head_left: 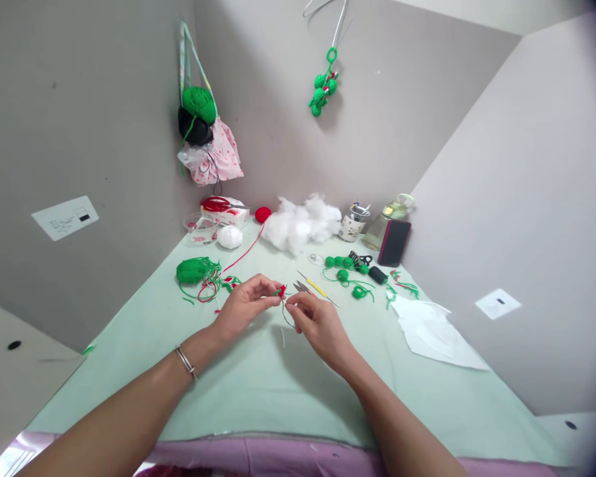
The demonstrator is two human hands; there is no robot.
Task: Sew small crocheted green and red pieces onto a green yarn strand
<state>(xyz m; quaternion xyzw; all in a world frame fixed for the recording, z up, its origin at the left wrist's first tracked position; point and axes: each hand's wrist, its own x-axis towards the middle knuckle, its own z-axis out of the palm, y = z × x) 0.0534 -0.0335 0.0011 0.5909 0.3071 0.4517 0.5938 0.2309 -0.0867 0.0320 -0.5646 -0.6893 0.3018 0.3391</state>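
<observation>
- Purple cloth [278,456] at near edge, pale green table cover [248,397] beyond.
- Left hand [243,303]: narrow pinch, holding small red-and-green piece [281,291] above table, mid-frame.
- Right hand [322,326]: fingers drawn in narrow beside piece, at dark thread [287,319]; can't tell whether gripping it, too small.
- Just past hands: yellow-handled hook [316,286], scissors [302,287].
- Left: green yarn [193,269]. Right: green crocheted balls [344,262], black spool [377,275].
- Farther: white stuffing [300,225], red yarn ball [263,214].
- Back wall: green crocheted charm [322,91], hanging.
</observation>
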